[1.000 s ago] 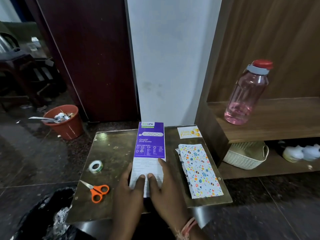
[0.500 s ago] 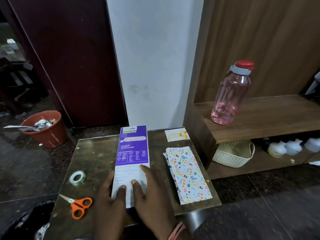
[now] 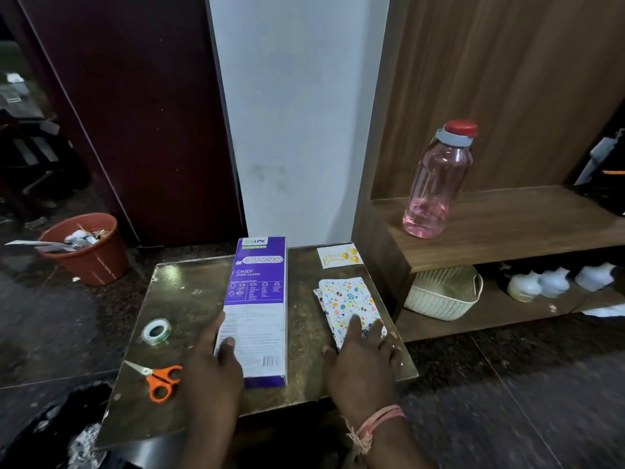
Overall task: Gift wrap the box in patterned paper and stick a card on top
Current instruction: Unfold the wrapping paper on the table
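Box (image 3: pixel 256 309) lies flat, lengthwise mid-surface (image 3: pixel 189 292), purple end away from the person, unwrapped. Left hand (image 3: pixel 211 363) rests on its near left edge, fingers extended, not gripping. Right hand (image 3: pixel 363 357) lies on the near end of the folded patterned paper (image 3: pixel 346 299), fingers spread flat, no grip. Paper sits right of the box, apart from it. Card (image 3: pixel 340 256) at the far right corner. Tape roll (image 3: pixel 156 331) and orange scissors (image 3: pixel 159 377) left of the box.
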`<state>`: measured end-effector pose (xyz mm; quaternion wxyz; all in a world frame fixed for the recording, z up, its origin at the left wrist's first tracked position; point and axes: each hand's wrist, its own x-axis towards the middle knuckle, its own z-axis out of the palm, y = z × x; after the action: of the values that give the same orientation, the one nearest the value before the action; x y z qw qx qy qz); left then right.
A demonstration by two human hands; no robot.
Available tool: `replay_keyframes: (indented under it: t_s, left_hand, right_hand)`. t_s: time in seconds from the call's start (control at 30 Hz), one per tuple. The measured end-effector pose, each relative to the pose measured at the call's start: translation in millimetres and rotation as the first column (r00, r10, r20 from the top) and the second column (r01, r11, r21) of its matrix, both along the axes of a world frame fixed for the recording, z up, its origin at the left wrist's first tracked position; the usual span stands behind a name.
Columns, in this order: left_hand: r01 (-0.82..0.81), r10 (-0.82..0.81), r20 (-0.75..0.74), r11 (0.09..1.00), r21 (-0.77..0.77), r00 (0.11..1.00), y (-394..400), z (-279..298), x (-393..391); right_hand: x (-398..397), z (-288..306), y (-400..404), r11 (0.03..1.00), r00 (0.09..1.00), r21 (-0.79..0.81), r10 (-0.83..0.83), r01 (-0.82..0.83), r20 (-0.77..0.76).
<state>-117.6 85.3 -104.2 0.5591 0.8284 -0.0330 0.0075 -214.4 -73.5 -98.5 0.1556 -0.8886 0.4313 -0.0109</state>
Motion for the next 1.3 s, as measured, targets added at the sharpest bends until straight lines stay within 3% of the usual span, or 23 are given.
replay_keyframes:
  t_s: [0.17,0.27,0.33,0.4,0.47,0.67,0.77,0.9,1.07,1.3]
  left_hand:
    - [0.103,-0.106,0.004,0.972,0.211,0.994,0.8,-0.3,-12.8]
    - [0.122,-0.159,0.022,0.830,0.545,0.987,-4.1,2.7,-25.5]
    - [0.120,-0.163,0.009,0.759,0.640,0.987,-7.4,8.3,-31.8]
    - [0.118,-0.149,-0.009,0.747,0.655,0.989,-11.5,9.7,-33.9]
    - [0.091,-0.131,0.007,0.724,0.684,0.991,-15.1,11.3,-34.5]
    - [0.104,-0.150,0.125,0.943,0.317,0.981,4.7,13.8,4.9]
    - [0.168,-0.212,0.120,0.940,0.298,0.970,14.9,29.7,43.4]
    - [0.315,-0.424,0.122,0.810,0.494,0.898,30.0,52.1,127.5]
    - [0.575,-0.640,-0.141,0.543,0.611,0.755,51.1,67.0,191.2]
    - [0.616,-0.695,-0.204,0.414,0.670,0.689,52.5,40.4,199.4]
  right_hand:
    - [-1.2,0.9,4.0,0.998,1.000,-0.068,0.017,-0.015,0.022]
    - [-1.0,-2.3,9.3,0.995,0.999,-0.103,-0.007,0.012,0.050]
    - [2.0,-3.9,11.9,0.997,1.000,-0.071,-0.024,0.025,0.020]
    - [5.8,-5.0,12.2,0.995,0.998,-0.080,-0.063,0.062,-0.010]
    - [11.5,-4.7,10.4,0.985,0.995,-0.148,-0.079,0.089,0.068]
    - [29.8,-11.0,9.8,0.981,0.961,-0.170,-0.044,0.093,0.272]
    - [36.9,-12.9,9.8,0.985,0.956,-0.143,-0.047,0.092,0.291]
    - [44.0,-26.6,5.8,0.987,0.957,-0.121,-0.071,0.109,0.281]
    - [48.1,-24.0,-0.1,0.990,0.967,-0.030,-0.128,0.138,0.221]
    - [51.5,-24.0,1.2,0.992,0.970,-0.051,-0.097,0.111,0.225]
